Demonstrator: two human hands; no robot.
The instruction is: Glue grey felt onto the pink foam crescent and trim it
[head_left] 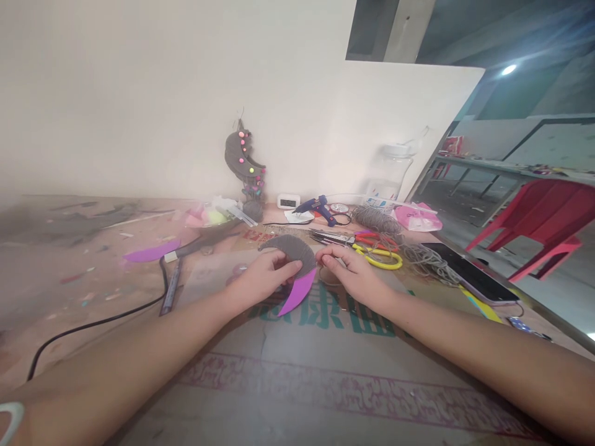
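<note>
My left hand (272, 275) grips a crescent moon cutout with thumb and fingers. Grey yarn (297, 249) wraps its upper part, while the lower tip is bare purple foam (300, 291). Just right of the crescent's edge, my right hand (346, 269) is closed in a pinch on the grey yarn; the strand is thin and only faintly visible by the fingers. A loose skein of grey yarn (379, 221) lies behind the right hand, with more tangled strands (430, 263) to its right.
Behind my hands lie yellow-handled scissors (379, 257), a blue glue gun (318, 207) and a small white clock (288, 201). A decorated crescent (242, 155) hangs on the wall. A purple crescent (151, 251) and a utility knife (171, 288) lie left; a phone (469, 272) lies right.
</note>
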